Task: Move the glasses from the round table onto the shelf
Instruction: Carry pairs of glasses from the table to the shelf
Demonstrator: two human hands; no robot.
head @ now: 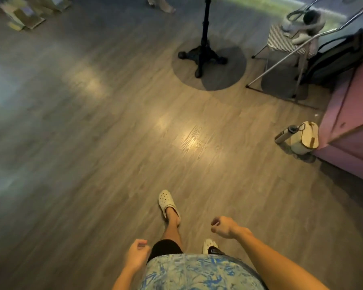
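Note:
No glasses and no shelf show in this view. Of the round table I see only its black pedestal base (203, 53), standing on the wooden floor ahead at the top centre, with a round shadow around it. My left hand (137, 254) hangs low at my side with the fingers loosely curled and nothing in it. My right hand (223, 227) is also loosely curled and holds nothing. Both hands are far from the table base. My feet in white clogs (168, 204) are on the floor below me.
A pink counter (348, 126) runs along the right edge. At its foot stand a metal bottle (285, 134) and a cream bag (305, 137). A metal-framed chair (285, 45) with things on it and a dark backpack (335, 57) stand at the top right. Cardboard boxes (23, 15) lie at the top left.

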